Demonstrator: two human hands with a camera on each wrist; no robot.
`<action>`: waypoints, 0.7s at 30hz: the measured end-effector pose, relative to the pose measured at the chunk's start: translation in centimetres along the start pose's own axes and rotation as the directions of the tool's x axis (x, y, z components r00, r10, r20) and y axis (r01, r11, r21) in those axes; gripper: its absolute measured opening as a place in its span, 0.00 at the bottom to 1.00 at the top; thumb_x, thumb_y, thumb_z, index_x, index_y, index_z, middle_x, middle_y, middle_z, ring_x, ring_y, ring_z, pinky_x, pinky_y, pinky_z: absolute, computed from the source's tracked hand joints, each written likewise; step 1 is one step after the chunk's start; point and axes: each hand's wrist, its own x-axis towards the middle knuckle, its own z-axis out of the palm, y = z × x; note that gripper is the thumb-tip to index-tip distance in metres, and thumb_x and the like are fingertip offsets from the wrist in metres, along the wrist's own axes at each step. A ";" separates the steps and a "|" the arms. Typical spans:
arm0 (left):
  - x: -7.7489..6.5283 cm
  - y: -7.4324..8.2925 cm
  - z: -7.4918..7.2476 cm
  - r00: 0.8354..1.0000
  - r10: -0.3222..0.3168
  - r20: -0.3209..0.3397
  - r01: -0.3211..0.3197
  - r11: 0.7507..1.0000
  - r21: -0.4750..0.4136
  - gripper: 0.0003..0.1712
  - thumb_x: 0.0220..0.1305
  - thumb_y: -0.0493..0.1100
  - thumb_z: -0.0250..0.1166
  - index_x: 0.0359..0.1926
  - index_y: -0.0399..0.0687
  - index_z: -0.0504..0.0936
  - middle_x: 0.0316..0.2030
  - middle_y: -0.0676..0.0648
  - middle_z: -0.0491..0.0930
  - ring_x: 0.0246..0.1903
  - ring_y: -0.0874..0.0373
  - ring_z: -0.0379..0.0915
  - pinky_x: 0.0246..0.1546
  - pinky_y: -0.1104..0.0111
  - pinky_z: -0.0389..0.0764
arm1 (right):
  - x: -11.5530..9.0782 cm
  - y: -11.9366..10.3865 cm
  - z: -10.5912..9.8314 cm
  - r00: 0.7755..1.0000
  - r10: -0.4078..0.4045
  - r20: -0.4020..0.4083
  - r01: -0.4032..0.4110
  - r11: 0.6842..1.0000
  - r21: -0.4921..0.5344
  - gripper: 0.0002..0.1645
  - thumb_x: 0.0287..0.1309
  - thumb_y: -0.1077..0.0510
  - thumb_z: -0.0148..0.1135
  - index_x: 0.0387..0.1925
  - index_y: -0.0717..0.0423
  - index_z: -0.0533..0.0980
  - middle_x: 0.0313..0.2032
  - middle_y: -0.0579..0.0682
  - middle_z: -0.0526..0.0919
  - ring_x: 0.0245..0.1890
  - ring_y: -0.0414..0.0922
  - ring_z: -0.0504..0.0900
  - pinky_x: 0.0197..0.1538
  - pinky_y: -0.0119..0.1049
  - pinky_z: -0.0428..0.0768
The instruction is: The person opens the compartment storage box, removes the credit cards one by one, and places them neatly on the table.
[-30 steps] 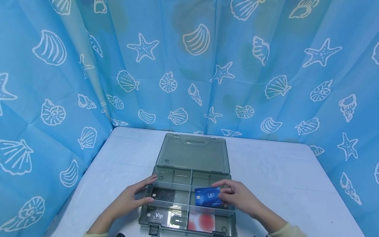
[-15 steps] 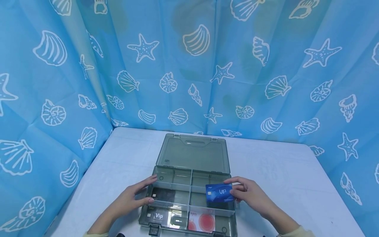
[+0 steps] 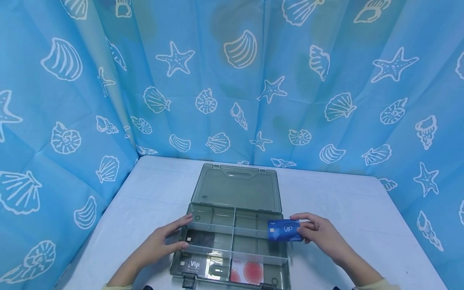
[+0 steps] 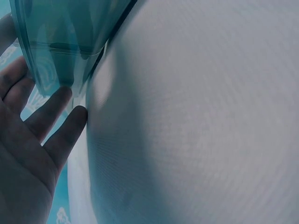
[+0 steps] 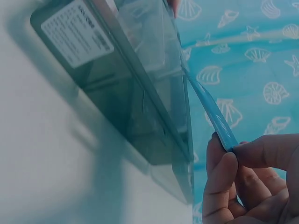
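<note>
Overhanging box edge, blue card, table beyond

Screened-off table (seashell-print curtain).

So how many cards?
4: blue card in right hand; box holds black card middle left, dark Vip card front left, red-white card front right. Others may be hidden.

Backdrop's all blue curtain with white seashells and starfish printed on it (total shower-curtain vibes btw), hanging behind and along both sides of a white table. Shadows there look soft.
</note>
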 end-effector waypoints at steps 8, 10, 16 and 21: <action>0.0 0.0 0.0 1.000 -0.002 -0.002 0.002 1.000 -0.010 0.41 0.62 0.56 0.73 0.73 0.56 0.70 0.75 0.49 0.63 0.73 0.41 0.59 0.70 0.41 0.65 | 0.0 0.9 -1.8 0.998 0.037 -0.056 -0.038 0.999 -0.014 0.24 0.71 0.61 0.57 0.66 0.58 0.73 0.44 0.53 0.87 0.37 0.47 0.81 0.37 0.38 0.82; 0.0 0.0 0.0 1.000 0.000 -0.002 0.000 1.000 -0.011 0.41 0.62 0.56 0.73 0.73 0.56 0.70 0.75 0.49 0.63 0.73 0.40 0.59 0.70 0.41 0.65 | -0.1 1.2 -2.3 0.996 0.052 -0.070 -0.053 0.999 -0.011 0.24 0.71 0.61 0.57 0.67 0.58 0.73 0.45 0.53 0.86 0.37 0.46 0.81 0.38 0.38 0.82; 0.0 0.1 0.0 1.000 -0.003 -0.001 0.003 1.000 -0.013 0.41 0.62 0.56 0.73 0.73 0.56 0.70 0.75 0.49 0.63 0.73 0.40 0.59 0.70 0.40 0.65 | 0.0 2.1 -3.4 0.995 0.051 -0.089 -0.053 0.998 -0.023 0.25 0.73 0.60 0.55 0.68 0.60 0.70 0.47 0.55 0.86 0.38 0.47 0.81 0.39 0.39 0.82; 0.0 0.2 0.0 1.000 -0.010 0.001 0.010 1.000 -0.015 0.41 0.62 0.56 0.73 0.74 0.56 0.70 0.75 0.49 0.63 0.73 0.40 0.59 0.70 0.39 0.64 | 0.2 2.9 -4.0 0.991 0.073 -0.117 -0.076 0.997 -0.021 0.26 0.72 0.61 0.54 0.68 0.61 0.70 0.48 0.56 0.85 0.39 0.46 0.82 0.41 0.39 0.84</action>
